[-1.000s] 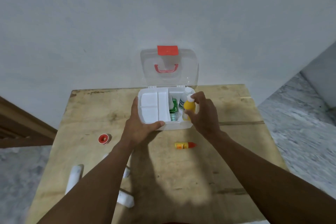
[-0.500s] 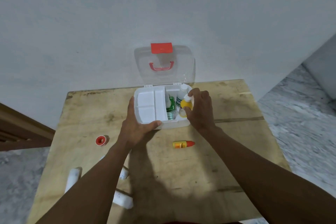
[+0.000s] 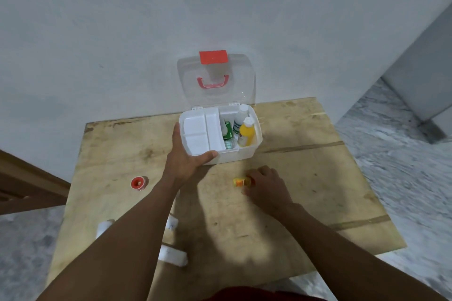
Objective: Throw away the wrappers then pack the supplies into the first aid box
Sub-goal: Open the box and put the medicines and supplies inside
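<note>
The white first aid box (image 3: 244,153) stands open at the table's far middle, its clear lid (image 3: 241,80) upright against the wall. A yellow bottle (image 3: 246,132), a white bottle (image 3: 241,117) and a green pack (image 3: 228,129) stand in its right compartment; a white tray (image 3: 198,133) fills the left. My left hand (image 3: 184,156) grips the box's front left corner. My right hand (image 3: 265,184) rests on the table over a small yellow bottle with a red cap (image 3: 241,182), fingers touching it, hiding its cap end.
A red tape roll (image 3: 137,182) lies left of the box. White bandage rolls (image 3: 104,227) (image 3: 172,255) (image 3: 172,223) lie near the front left, partly behind my left arm. The wooden table (image 3: 305,190) ends at marble floor on the right.
My right hand let go of the yellow bottle, which now stands in the box, and dropped back to the small red-capped bottle on the table. My left hand stayed on the box.
</note>
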A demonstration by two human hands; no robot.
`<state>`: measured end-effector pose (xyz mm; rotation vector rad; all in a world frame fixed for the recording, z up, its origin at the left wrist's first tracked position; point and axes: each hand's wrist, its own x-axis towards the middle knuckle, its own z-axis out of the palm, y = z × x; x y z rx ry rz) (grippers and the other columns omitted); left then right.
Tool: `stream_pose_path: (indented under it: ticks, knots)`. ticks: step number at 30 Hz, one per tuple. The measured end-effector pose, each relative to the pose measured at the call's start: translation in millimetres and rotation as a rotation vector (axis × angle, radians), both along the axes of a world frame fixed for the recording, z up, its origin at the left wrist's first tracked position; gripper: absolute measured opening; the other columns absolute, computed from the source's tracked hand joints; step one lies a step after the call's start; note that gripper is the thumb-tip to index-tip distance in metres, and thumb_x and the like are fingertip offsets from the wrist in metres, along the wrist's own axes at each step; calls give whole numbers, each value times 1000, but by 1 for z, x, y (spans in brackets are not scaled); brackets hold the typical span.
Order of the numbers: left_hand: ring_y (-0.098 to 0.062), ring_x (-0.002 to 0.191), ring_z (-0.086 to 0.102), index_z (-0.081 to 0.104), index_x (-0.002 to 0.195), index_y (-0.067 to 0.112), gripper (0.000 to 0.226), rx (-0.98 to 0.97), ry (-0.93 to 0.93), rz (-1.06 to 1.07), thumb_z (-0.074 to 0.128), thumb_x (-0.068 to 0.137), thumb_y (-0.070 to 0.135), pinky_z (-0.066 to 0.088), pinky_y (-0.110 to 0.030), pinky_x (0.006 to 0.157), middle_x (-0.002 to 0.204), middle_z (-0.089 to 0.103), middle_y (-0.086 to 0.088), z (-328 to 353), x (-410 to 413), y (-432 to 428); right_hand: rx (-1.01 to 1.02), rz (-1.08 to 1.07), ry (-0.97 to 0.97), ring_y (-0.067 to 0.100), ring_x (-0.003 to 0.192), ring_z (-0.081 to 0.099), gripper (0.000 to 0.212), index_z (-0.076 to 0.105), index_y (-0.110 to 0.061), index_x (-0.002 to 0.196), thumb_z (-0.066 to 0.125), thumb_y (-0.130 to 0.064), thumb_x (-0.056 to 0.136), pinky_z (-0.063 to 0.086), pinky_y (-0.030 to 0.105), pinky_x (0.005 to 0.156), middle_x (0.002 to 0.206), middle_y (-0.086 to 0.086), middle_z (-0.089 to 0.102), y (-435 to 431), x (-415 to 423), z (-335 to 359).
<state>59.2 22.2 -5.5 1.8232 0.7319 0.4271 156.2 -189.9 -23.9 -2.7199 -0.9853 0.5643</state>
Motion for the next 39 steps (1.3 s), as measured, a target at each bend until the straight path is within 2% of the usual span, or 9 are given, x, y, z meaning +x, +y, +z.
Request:
stream_pose_path:
  ticks: [6, 11, 14, 17, 20, 23, 29, 35, 39]
  knots:
    - [-13, 115, 51, 22, 143, 39, 103, -15, 11, -2, 90, 65, 35, 50, -45, 96, 120, 47, 32, -1, 1, 2, 58, -17, -15, 30, 97, 59, 20, 56, -18, 104, 56, -33, 91, 46, 36, 78, 102, 5, 63, -3, 2, 9]
    - [-15, 116, 51, 23, 143, 37, 104, -13, 6, -3, 89, 63, 36, 50, -47, 97, 127, 48, 19, -2, 2, 3, 549, -104, -95, 16, 63, 58, 23, 60, -16, 95, 74, -25, 81, 48, 28, 61, 75, -4, 64, -3, 7, 35]
    - [-14, 117, 50, 23, 143, 37, 104, 1, 4, -4, 88, 62, 38, 50, -47, 96, 127, 47, 20, -4, 3, 3, 758, -128, -182, 12, 62, 59, 21, 66, -13, 90, 81, -20, 77, 50, 23, 60, 78, -5, 63, 11, 15, 56]
    - [-11, 117, 50, 22, 143, 36, 104, 3, 0, -7, 88, 63, 38, 52, -40, 93, 122, 45, 31, -5, 4, 3, 849, -148, -145, 11, 73, 63, 18, 70, -12, 96, 78, -15, 80, 56, 27, 70, 89, 1, 65, 31, 23, 71]
    - [-5, 118, 48, 23, 143, 33, 103, -1, -16, -18, 88, 63, 40, 52, -32, 91, 126, 45, 24, -5, 5, 3, 792, -129, -101, 17, 77, 66, 36, 60, -12, 117, 73, -15, 84, 57, 33, 74, 94, 3, 69, 48, 29, 76]
    - [-5, 120, 48, 24, 143, 32, 103, 5, -27, -21, 86, 62, 43, 50, -26, 88, 131, 44, 20, -6, 5, 3, 686, -90, -155, 19, 71, 68, 31, 54, -13, 110, 72, -16, 85, 58, 34, 71, 88, -2, 69, 61, 33, 76]
    - [-1, 118, 48, 25, 142, 30, 98, -7, -50, -18, 87, 66, 37, 48, -19, 85, 128, 45, 19, -5, 6, 1, 444, -12, -268, 30, 79, 71, 14, 63, -13, 104, 59, -23, 94, 59, 42, 74, 96, 10, 74, 79, 39, 63]
    - [14, 106, 51, 28, 141, 37, 97, -50, -39, 37, 90, 66, 29, 45, -13, 75, 119, 49, 36, -1, 4, -1, 236, -98, -243, 36, 87, 63, 15, 65, -20, 101, 54, -27, 93, 40, 33, 67, 94, 11, 70, 90, 50, 68]
    - [17, 107, 50, 28, 141, 38, 98, -51, -35, 29, 90, 66, 29, 48, -19, 79, 113, 46, 46, -2, 3, -1, 149, -142, -221, 35, 92, 62, 16, 68, -18, 101, 55, -21, 92, 41, 32, 69, 96, 11, 69, 93, 48, 67]
